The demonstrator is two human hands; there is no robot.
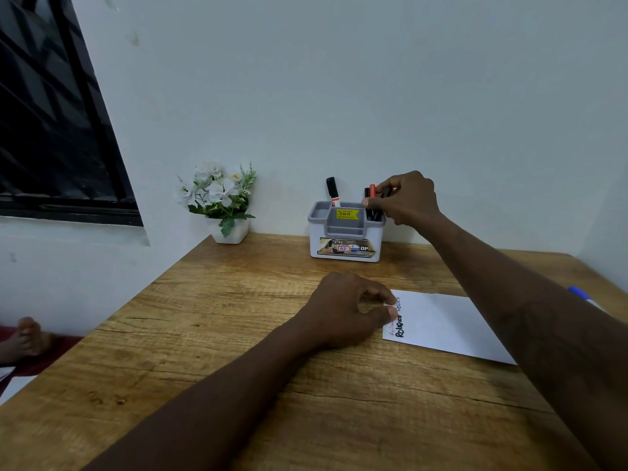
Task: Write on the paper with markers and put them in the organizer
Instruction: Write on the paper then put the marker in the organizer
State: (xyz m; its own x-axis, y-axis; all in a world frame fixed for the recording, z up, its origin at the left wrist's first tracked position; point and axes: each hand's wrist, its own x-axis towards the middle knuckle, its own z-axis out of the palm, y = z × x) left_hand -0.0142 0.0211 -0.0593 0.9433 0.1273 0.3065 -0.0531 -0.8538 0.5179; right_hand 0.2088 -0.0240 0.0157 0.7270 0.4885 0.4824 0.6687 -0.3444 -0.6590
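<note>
Wooden table. White paper lies on it at right, handwriting along its left edge. Grey-white organizer stands by the wall. Left hand is loosely curled, fingertips resting on the paper's edge, gripping nothing. Right hand has fingers curled round a red-capped marker in the organizer's right compartment. A black marker stands at back left. A blue marker lies at the table's far right.

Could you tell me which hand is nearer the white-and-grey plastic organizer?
Right: the right hand holds a red marker at the organizer; the left hand rests apart, on white paper.
</note>
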